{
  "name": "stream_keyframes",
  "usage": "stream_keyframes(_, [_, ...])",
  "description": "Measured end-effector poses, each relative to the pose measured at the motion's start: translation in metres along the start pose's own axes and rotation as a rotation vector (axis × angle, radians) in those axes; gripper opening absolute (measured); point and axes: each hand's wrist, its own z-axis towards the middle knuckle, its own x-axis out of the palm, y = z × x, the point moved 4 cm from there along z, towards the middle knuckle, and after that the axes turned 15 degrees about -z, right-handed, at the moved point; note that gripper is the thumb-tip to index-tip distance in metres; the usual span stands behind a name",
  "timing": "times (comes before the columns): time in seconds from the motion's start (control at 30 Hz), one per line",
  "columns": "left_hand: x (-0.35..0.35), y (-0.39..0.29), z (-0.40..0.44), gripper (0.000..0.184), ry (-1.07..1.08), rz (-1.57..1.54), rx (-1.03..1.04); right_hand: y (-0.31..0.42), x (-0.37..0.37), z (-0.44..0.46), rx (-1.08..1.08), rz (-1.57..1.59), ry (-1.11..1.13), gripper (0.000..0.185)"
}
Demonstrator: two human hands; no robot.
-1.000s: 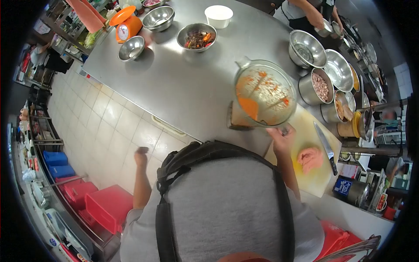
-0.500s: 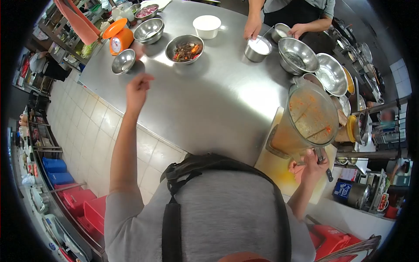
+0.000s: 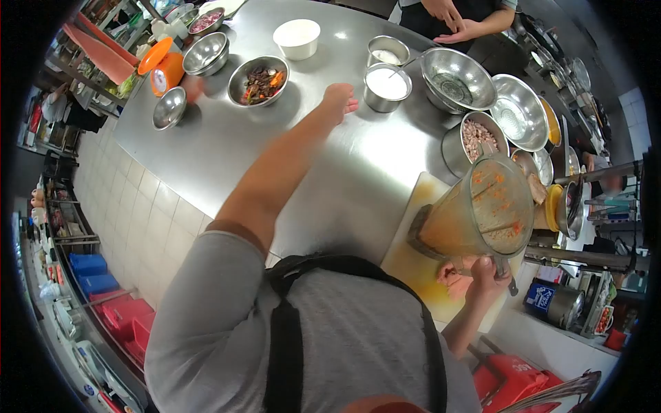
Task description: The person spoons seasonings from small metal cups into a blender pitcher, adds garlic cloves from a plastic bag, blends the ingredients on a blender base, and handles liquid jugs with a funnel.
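My right hand (image 3: 487, 279) grips the handle of a clear blender jug (image 3: 475, 213), smeared inside with orange bits and tilted over the yellowish cutting board (image 3: 406, 265). A piece of pink meat (image 3: 454, 281) lies on the board, partly hidden by the jug and hand. My left hand (image 3: 339, 100) reaches over the steel table, its fingers partly apart and holding nothing. Just to its right stands a steel pot of white contents (image 3: 387, 85), with a utensil in it. A bowl of dark and orange food (image 3: 258, 81) is to its left.
Steel bowls (image 3: 458, 79) and a pot of diced meat (image 3: 476, 138) line the right side of the steel table (image 3: 330, 186). An orange scale (image 3: 165, 72) and a white tub (image 3: 297, 38) stand farther back. Another person's hands (image 3: 460, 26) are at the far edge.
My left hand has swung from the left across the table to beside the white-filled pot. The jug has moved right, over the board. The other person's hands have left the two pots.
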Motion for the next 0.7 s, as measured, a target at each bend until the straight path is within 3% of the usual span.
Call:
stream_keyframes(0.1, [0.021,0.015,0.025,0.041,-0.116,-0.156,-0.025,-0.004,-0.001,0.004,0.019,0.013,0.002,0.024])
stream_keyframes(0.2, [0.032,0.016,0.034,0.032,-0.081,-0.003,0.089,-0.011,-0.002,0.005,0.031,0.068,0.010,0.024])
stream_keyframes(0.27, [0.032,0.010,0.038,0.024,-0.001,0.067,0.205,-0.014,-0.003,0.006,0.025,0.100,0.000,0.023])
stream_keyframes(0.33, [0.027,0.008,0.026,0.023,0.023,0.102,0.189,-0.017,-0.005,0.007,0.082,0.026,0.017,0.039])
stream_keyframes(0.47, [-0.003,0.007,-0.009,0.022,0.197,0.190,0.086,-0.028,-0.012,0.007,0.087,0.134,0.049,0.026])
stream_keyframes(0.53, [-0.027,0.013,-0.021,0.021,0.337,0.118,-0.151,-0.044,-0.020,0.007,0.082,0.063,-0.095,0.048])
stream_keyframes(0.63, [-0.040,-0.008,-0.020,0.024,0.307,0.381,-0.178,-0.061,-0.033,0.008,0.073,0.049,-0.004,0.056])
stream_keyframes(0.7, [-0.034,-0.018,0.019,0.026,0.294,0.365,-0.021,-0.066,-0.034,0.008,0.074,-0.002,-0.045,0.059])
